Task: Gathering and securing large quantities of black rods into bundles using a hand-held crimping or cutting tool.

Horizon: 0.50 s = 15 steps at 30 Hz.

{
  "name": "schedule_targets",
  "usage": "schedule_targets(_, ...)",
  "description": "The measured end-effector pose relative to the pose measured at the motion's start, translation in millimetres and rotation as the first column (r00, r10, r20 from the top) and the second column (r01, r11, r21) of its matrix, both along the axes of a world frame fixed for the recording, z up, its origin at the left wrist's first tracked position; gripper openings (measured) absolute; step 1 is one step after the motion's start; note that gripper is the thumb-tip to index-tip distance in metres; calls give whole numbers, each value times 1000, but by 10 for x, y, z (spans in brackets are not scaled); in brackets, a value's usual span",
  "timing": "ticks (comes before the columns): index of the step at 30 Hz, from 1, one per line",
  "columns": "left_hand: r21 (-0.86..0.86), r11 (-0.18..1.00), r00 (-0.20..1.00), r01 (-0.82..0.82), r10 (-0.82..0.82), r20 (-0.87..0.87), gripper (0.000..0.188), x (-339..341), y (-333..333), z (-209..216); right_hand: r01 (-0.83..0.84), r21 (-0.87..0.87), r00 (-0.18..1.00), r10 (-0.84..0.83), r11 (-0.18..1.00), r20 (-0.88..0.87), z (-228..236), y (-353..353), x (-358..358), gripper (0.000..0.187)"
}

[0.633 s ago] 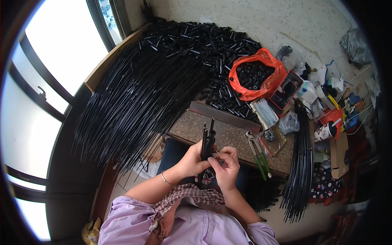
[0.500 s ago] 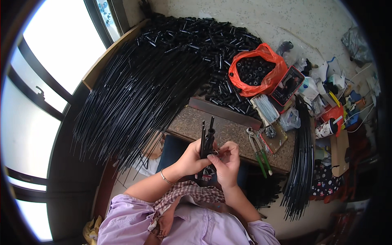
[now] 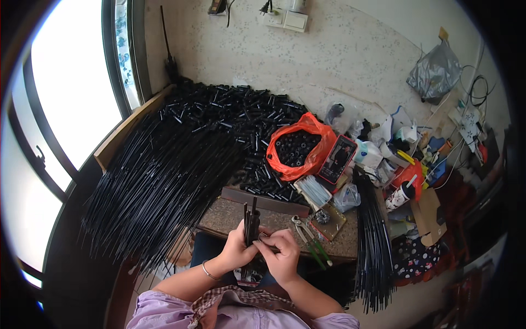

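Head view: the left hand (image 3: pixel 236 251) is closed around a small bundle of black rods (image 3: pixel 251 222), held upright just above the near edge of the table (image 3: pixel 230 216). The right hand (image 3: pixel 282 256) sits against the left, its fingers pinched on the lower part of the same bundle; what the fingertips press on is too small to tell. A thin bracelet (image 3: pixel 205 271) circles the left wrist.

Just right of the hands lie pliers (image 3: pixel 309 238) with green handles, on the table edge. Beyond the hands a dark bar (image 3: pixel 266 200) lies across the table. Behind it spreads a large heap of black tubes (image 3: pixel 241 126), and to the left a great fan of long black rods (image 3: pixel 159 186) hangs over the table edge. An orange bag (image 3: pixel 301 147) full of small black parts stands right of the heap, with a phone (image 3: pixel 337 159) leaning just beside it. Another sheaf of rods (image 3: pixel 372 241) hangs off the right side, near a clutter of bottles and packets
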<state>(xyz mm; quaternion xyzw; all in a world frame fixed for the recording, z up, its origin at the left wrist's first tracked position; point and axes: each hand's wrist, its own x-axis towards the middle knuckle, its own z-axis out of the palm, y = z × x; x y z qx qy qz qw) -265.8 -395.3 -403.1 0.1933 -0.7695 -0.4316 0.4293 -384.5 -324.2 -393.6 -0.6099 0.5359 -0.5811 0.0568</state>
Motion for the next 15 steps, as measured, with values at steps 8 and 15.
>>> schedule_targets(8,69,944,938,323,-310,-154,25,276,-3,612,68,-258,783,-212,964,-584,299,537,-324,30)
schedule_targets(15,27,988,982,152,-148,-116,31,110,80,510,718,328,509,-142,614,-849,-882,699,-1011,49)
